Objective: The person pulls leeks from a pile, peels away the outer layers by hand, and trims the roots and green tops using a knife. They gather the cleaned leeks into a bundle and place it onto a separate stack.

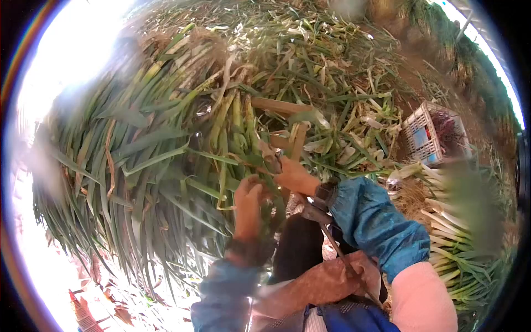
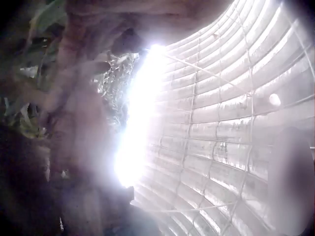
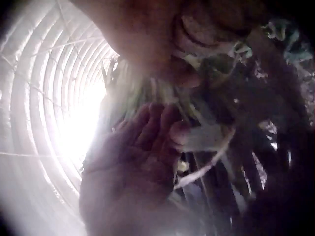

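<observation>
A large heap of leeks [image 1: 138,149] spreads leftward from both hands in the head view, green leaves hanging toward the person. The right hand [image 1: 296,177] has curled fingers at the near end of several upright leek stalks [image 1: 238,119], gripping a pale brownish leek leaf [image 1: 264,148]. Just left of it is the left hand [image 1: 249,207], fingers loosely bent. In the right wrist view the left palm [image 3: 133,167] shows bare, its thumb beside a leaf [image 3: 204,137]. Above it, the right thumb [image 3: 184,73] overlaps the stalks. The left wrist view is dark and blurred around the hand.
Wooden bars [image 1: 279,105] stand just beyond the hands. Stripped leaf scraps [image 1: 332,66] cover the ground behind. At right are a white plastic crate [image 1: 423,135] and a pile of cleaned leeks [image 1: 448,232]. A ribbed translucent wall [image 2: 221,123] fills the left wrist view's right side.
</observation>
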Motion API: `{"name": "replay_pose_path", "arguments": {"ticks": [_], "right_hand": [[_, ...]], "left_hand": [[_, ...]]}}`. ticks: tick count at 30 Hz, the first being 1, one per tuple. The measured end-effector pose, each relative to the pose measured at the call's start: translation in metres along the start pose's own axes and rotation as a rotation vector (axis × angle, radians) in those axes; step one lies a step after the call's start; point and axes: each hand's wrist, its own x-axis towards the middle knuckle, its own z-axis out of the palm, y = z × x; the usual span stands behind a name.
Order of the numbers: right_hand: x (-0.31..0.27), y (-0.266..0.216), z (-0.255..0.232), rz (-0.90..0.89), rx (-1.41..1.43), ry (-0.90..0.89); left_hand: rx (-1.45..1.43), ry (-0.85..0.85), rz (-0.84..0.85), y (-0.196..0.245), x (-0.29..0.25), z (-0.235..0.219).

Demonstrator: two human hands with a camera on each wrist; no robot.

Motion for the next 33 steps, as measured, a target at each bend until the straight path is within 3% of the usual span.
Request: {"name": "replay_pose_path", "arguments": {"ticks": [5,8,11,12,16,19,21,24,27,30,33], "right_hand": [[0.031,0.005,-0.018,-0.016,0.044,0.005],[0.029,0.006,-0.03,-0.054,0.117,-0.044],[0.005,-0.014,-0.058,0.005,0.207,-0.155],[-0.003,-0.019,-0.065,-0.012,0.225,-0.169],[0.0,-0.003,-0.057,-0.063,0.283,-0.275],[0.029,0.029,-0.018,-0.101,0.169,-0.114],[0.043,0.024,-0.018,-0.041,0.109,-0.068],[0.046,0.016,-0.029,0.024,0.052,-0.037],[0.035,0.006,-0.047,0.013,0.113,-0.015],[0.025,0.007,-0.06,-0.02,0.184,0.007],[0.02,0.009,-0.067,-0.026,0.182,-0.021]], "left_hand": [[0.293,0.034,0.214,-0.015,0.103,0.006],[0.647,0.131,0.542,-0.024,0.171,0.006],[0.535,0.155,0.431,-0.054,0.228,-0.013],[0.285,0.186,0.279,-0.022,0.194,0.015],[0.426,0.237,0.313,-0.032,0.166,0.016],[0.512,0.265,0.393,-0.051,0.148,0.012],[0.605,0.276,0.425,-0.059,0.144,0.009],[0.933,0.292,0.477,-0.084,0.184,-0.002],[1.583,0.197,0.56,-0.094,0.207,0.013],[1.925,0.325,0.468,-0.096,0.215,0.034],[1.821,0.48,0.395,-0.096,0.22,0.043]]}}
